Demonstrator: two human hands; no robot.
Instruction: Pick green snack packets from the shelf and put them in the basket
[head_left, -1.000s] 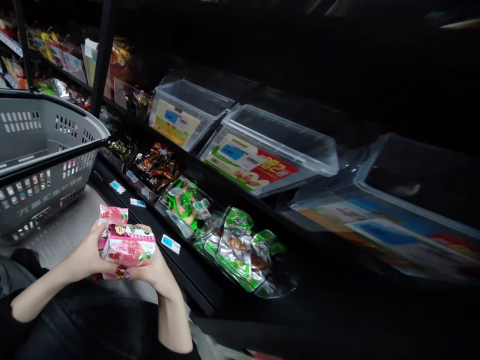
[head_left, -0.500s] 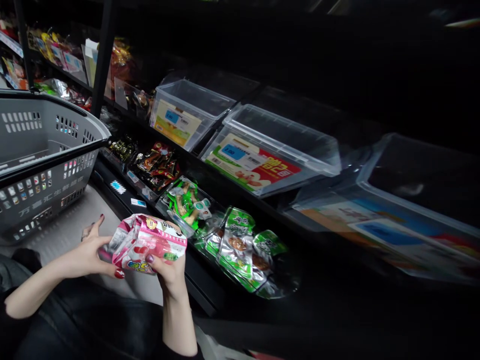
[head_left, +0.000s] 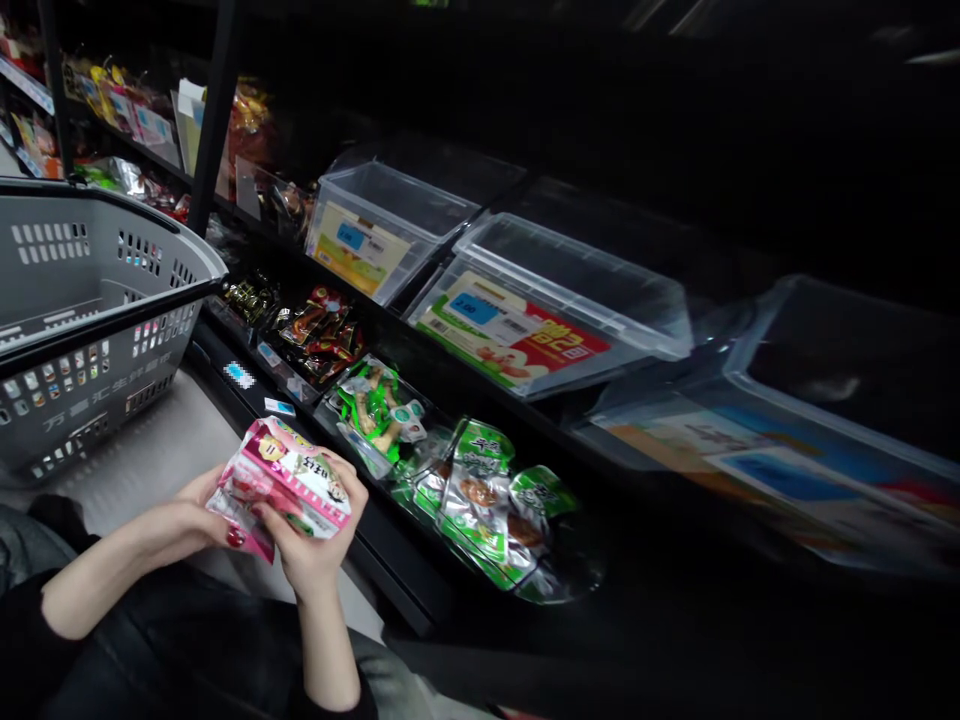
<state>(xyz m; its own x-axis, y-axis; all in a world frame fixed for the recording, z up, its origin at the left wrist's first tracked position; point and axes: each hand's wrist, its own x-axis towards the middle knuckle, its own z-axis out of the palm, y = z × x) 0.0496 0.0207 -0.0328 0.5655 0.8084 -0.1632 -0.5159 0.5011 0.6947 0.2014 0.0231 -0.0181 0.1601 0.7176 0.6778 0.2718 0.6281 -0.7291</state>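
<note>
A pink and white snack package (head_left: pixel 289 480) is held between both hands, low in front of me. My left hand (head_left: pixel 184 520) grips its left end, with the thumb on the near side and the other fingers hidden behind it. Around the right end my right hand (head_left: pixel 322 540) is closed, its thumb pressed on the near face. Just beyond the package lie green snack packets (head_left: pixel 375 410) in a clear bin on the low shelf. Larger green and silver packets (head_left: pixel 480 500) fill the bin to the right.
A grey shopping basket (head_left: pixel 150 345) with a black rim stands at the left. Clear plastic bins (head_left: pixel 555 290) with price labels line the upper shelf. Dark red packets (head_left: pixel 322 330) lie further back on the low shelf. A black post (head_left: pixel 217 120) rises behind the basket.
My left hand has closed onto the package; its fingers were spread beside it before. The package has turned and shifted slightly left and toward me. My right hand still holds it.
</note>
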